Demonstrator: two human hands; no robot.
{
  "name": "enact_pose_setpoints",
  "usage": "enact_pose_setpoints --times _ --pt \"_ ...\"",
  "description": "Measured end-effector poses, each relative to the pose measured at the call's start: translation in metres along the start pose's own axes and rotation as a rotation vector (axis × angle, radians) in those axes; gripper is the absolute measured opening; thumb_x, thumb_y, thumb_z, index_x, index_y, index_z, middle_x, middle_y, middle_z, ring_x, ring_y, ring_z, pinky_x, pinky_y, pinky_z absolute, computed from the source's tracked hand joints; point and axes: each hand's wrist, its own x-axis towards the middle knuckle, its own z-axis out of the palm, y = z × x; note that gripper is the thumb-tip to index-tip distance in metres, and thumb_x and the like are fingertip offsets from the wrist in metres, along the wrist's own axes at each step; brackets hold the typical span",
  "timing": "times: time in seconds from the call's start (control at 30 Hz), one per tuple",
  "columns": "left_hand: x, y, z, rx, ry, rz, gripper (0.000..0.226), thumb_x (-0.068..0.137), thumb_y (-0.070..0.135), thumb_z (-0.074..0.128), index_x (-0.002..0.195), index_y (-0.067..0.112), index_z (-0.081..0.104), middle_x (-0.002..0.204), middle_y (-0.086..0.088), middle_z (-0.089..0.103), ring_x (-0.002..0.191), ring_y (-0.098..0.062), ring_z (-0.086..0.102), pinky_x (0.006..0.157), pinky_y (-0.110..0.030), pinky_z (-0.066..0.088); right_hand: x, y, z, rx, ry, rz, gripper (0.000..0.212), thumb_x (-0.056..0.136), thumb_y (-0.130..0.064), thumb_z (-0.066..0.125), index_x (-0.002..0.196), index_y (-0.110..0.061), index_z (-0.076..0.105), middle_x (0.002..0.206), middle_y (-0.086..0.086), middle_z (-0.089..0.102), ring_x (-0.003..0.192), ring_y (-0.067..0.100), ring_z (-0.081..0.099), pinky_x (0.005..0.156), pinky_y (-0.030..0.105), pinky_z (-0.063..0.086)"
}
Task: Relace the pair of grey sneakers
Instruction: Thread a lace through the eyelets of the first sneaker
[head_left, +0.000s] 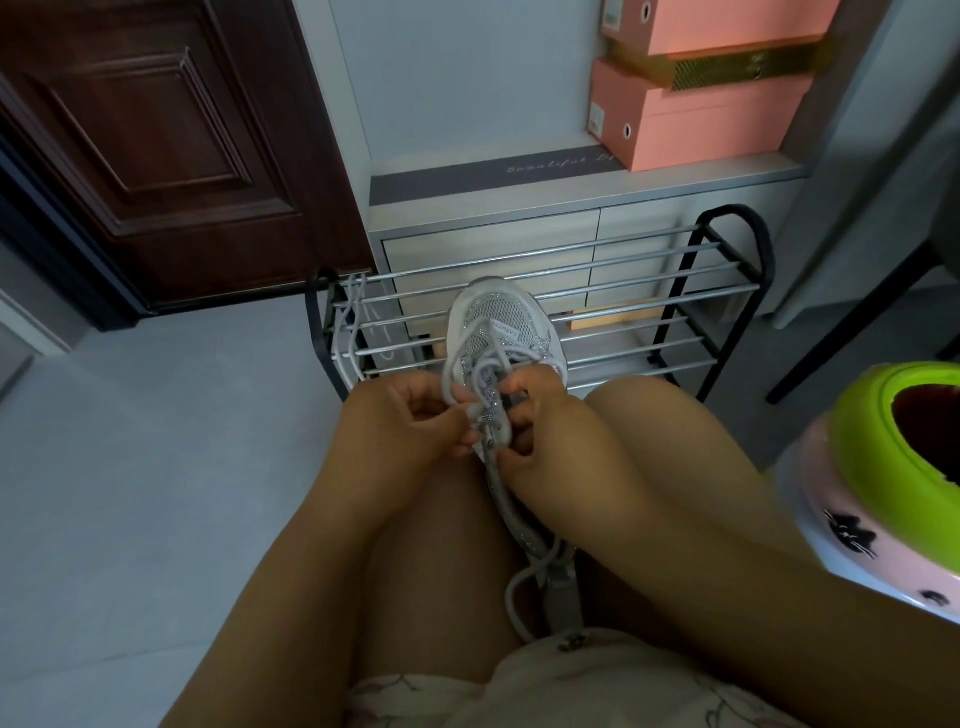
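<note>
Grey sneaker (501, 332) is held before the shoe rack (623, 291), toe toward it. Its lace (457, 374) is pinched by left hand (410, 415); the eyelet edge is gripped by right hand (540, 421).

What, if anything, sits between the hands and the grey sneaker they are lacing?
Nothing visible. The left hand and right hand are already on the grey mesh sneaker held between the knees, each pinching its white lace at the eyelets.
</note>
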Motion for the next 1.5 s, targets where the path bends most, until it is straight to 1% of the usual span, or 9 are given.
enact_pose_setpoints --times 0.37,0.5,0.6,0.73,0.9,1.0,1.17,1.33,1.5 --pt "0.001 -0.003 0.003 0.332 0.017 0.121 0.012 0.074 0.009 0.077 0.078 0.019 0.072 0.073 0.01 0.07 0.068 0.002 0.066 0.065 -0.009 0.05 0.0 -0.004 0.001 -0.078 -0.014 0.029 0.036 0.08 -0.018 0.062 0.105 -0.032 0.04 0.087 -0.004 0.067 0.073 0.009 0.064 0.067 0.03 0.054" --pt "0.003 -0.004 0.003 0.244 0.007 0.089 0.013 0.073 0.008 0.078 0.076 0.019 0.07 0.068 0.005 0.071 0.065 0.0 0.066 0.06 -0.006 0.047 -0.003 -0.011 -0.006 -0.041 -0.048 0.004 0.031 0.082 -0.02 0.061 0.105 -0.031 0.043 0.088 -0.003 0.067 0.075 0.011 0.064 0.069 0.034 0.055" --pt "0.003 -0.008 0.002 0.094 -0.002 0.016 0.013 0.075 0.005 0.076 0.075 0.016 0.069 0.07 -0.002 0.072 0.062 -0.01 0.069 0.058 -0.014 0.053 0.003 -0.017 -0.014 0.053 -0.085 0.034 0.029 0.085 -0.005 0.056 0.109 -0.018 0.049 0.091 0.006 0.068 0.082 0.021 0.065 0.079 0.039 0.053" --pt "0.004 -0.009 0.001 0.062 -0.06 -0.007 0.011 0.078 0.005 0.073 0.076 0.016 0.07 0.069 0.0 0.072 0.059 -0.007 0.067 0.054 -0.014 0.051 0.014 -0.018 -0.019 0.142 -0.209 0.131 0.035 0.085 0.007 0.053 0.119 0.001 0.047 0.084 0.013 0.06 0.067 0.02 0.054 0.057 0.008 0.044" --pt "0.006 -0.008 0.0 0.118 -0.119 -0.007 0.004 0.08 0.02 0.074 0.08 0.022 0.07 0.075 0.005 0.073 0.066 -0.003 0.067 0.058 -0.014 0.051 0.008 -0.015 -0.015 -0.014 -0.087 0.021 0.033 0.08 0.003 0.056 0.106 -0.016 0.051 0.079 -0.002 0.059 0.062 0.008 0.051 0.06 0.017 0.043" --pt "0.005 -0.009 -0.003 0.158 -0.206 -0.002 0.021 0.07 0.022 0.082 0.088 0.02 0.07 0.083 0.006 0.073 0.076 -0.005 0.069 0.069 -0.014 0.053 0.008 -0.015 -0.02 -0.068 -0.093 -0.004 0.039 0.074 0.003 0.058 0.091 -0.028 0.044 0.078 -0.003 0.063 0.066 0.012 0.054 0.068 0.033 0.049" --pt "0.006 -0.013 -0.006 0.201 -0.129 0.014 0.024 0.068 0.013 0.077 0.086 0.025 0.065 0.078 0.007 0.071 0.069 -0.006 0.068 0.063 -0.017 0.053 0.003 -0.021 -0.035 -0.158 -0.195 -0.012 0.032 0.074 0.001 0.054 0.09 -0.025 0.044 0.076 -0.001 0.066 0.067 0.012 0.057 0.066 0.03 0.048" --pt "0.007 -0.018 -0.003 0.171 -0.081 0.011 0.027 0.068 0.008 0.075 0.086 0.024 0.063 0.077 0.009 0.071 0.065 -0.004 0.066 0.059 -0.015 0.051 0.012 -0.036 -0.036 -0.569 -0.299 0.056 0.034 0.088 -0.021 0.058 0.12 -0.015 0.048 0.114 0.006 0.061 0.103 0.025 0.059 0.071 0.025 0.039" --pt "0.008 -0.019 -0.002 0.15 -0.083 0.019 0.028 0.067 0.009 0.075 0.089 0.021 0.063 0.077 0.006 0.071 0.063 -0.003 0.065 0.058 -0.013 0.049 0.018 -0.03 -0.02 -0.672 -0.318 -0.028 0.023 0.091 -0.021 0.054 0.11 -0.011 0.06 0.107 0.008 0.063 0.099 0.025 0.06 0.075 0.027 0.04"
